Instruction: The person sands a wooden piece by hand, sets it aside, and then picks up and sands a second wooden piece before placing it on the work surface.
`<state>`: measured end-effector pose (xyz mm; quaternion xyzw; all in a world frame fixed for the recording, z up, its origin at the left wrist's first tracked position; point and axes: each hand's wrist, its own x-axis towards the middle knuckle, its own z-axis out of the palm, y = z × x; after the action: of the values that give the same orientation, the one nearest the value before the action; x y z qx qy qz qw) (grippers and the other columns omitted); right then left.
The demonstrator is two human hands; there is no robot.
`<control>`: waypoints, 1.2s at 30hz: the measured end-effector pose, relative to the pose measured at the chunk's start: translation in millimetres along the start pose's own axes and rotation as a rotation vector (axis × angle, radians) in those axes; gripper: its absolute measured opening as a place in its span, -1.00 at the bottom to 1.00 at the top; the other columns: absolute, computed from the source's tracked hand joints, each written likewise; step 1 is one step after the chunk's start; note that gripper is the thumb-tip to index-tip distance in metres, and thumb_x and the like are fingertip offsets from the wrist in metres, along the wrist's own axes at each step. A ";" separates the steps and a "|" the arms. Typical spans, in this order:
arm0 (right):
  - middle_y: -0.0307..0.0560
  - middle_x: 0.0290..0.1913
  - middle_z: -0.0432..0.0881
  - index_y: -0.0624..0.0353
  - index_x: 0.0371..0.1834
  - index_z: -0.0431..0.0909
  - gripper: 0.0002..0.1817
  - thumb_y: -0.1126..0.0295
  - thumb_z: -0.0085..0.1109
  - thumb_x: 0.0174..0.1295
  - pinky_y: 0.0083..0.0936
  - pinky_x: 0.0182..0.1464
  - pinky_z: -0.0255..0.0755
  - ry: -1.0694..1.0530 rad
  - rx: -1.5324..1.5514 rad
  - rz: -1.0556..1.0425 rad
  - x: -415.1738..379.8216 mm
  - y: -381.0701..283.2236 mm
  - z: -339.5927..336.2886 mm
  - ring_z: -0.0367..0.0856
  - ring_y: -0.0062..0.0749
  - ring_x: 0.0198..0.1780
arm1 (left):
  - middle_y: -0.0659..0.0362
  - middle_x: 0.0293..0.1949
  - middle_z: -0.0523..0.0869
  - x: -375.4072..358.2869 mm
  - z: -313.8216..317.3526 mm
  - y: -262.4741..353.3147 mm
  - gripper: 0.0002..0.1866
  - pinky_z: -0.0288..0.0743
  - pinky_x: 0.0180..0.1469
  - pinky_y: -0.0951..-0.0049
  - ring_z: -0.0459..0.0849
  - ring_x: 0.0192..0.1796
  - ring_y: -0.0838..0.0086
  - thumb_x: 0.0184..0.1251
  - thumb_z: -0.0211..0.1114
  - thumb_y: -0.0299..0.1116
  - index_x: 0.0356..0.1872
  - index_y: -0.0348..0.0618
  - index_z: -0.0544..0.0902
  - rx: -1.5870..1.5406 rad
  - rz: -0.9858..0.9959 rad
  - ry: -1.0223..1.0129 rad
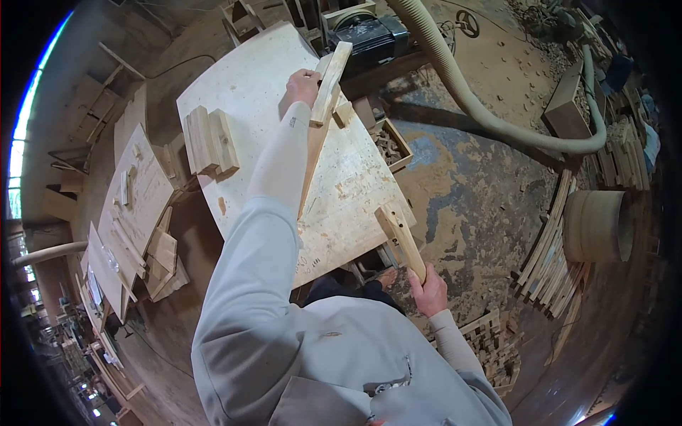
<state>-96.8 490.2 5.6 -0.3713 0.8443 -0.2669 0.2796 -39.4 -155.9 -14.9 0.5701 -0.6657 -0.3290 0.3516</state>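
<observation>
My right hand [430,291] is closed around the lower end of a wooden piece with dark holes [403,240]. Its far end lies over the near right corner of the pale worktable [259,67]. My left hand [303,86] is at the far side of that table, its fingers curled beside a thick wooden bar [331,85]. What those fingers grip, if anything, is hidden. Under the bar, a long narrow board [313,167] runs toward me. A small wooden block [342,114] sits against the bar's right side. On the left of the tabletop lie several wooden pieces [212,142] side by side.
Beyond the table stands a black motor [369,35]. A ribbed hose [455,78] curves down to the right. A box of offcuts [389,145] sits by the table's right edge. Stacked strips [543,263] and a round drum [597,226] are farther right. Boards [135,192] lie at left.
</observation>
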 end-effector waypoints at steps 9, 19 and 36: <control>0.37 -0.13 0.86 0.19 0.23 0.69 -0.53 -0.03 0.37 0.64 0.17 -0.06 0.68 0.096 0.020 -0.090 6.8 18.7 23.7 0.85 0.43 -0.07 | -0.01 -0.05 1.01 6.7 -0.2 4.4 -0.71 0.79 0.21 0.18 0.98 -0.02 0.14 0.46 0.61 -0.11 -0.03 -0.08 1.01 0.065 0.117 0.072; 0.34 -0.21 0.81 0.21 0.19 0.70 -0.51 -0.06 0.34 0.65 0.12 -0.11 0.63 0.135 -0.027 -0.068 3.2 22.6 30.9 0.84 0.38 -0.14 | -0.06 0.00 0.99 -3.7 -4.2 12.0 -0.73 0.74 0.33 0.04 0.93 0.14 -0.02 0.49 0.59 -0.11 -0.09 -0.10 0.99 0.038 0.145 0.063; 0.11 -0.44 0.74 0.20 0.00 0.69 -0.58 -0.01 0.40 0.65 -0.02 -0.28 0.57 0.155 -0.081 -0.097 -1.6 9.4 13.9 0.81 0.11 -0.38 | -0.05 0.03 0.98 -16.5 -6.0 6.7 -0.65 0.77 0.15 0.17 0.95 0.02 0.17 0.47 0.57 -0.29 0.21 -0.15 0.92 -0.373 -0.036 0.010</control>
<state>-91.0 493.5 -9.9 -0.4009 0.8545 -0.2736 0.1848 -36.1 -138.9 -7.6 0.5084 -0.5810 -0.4503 0.4486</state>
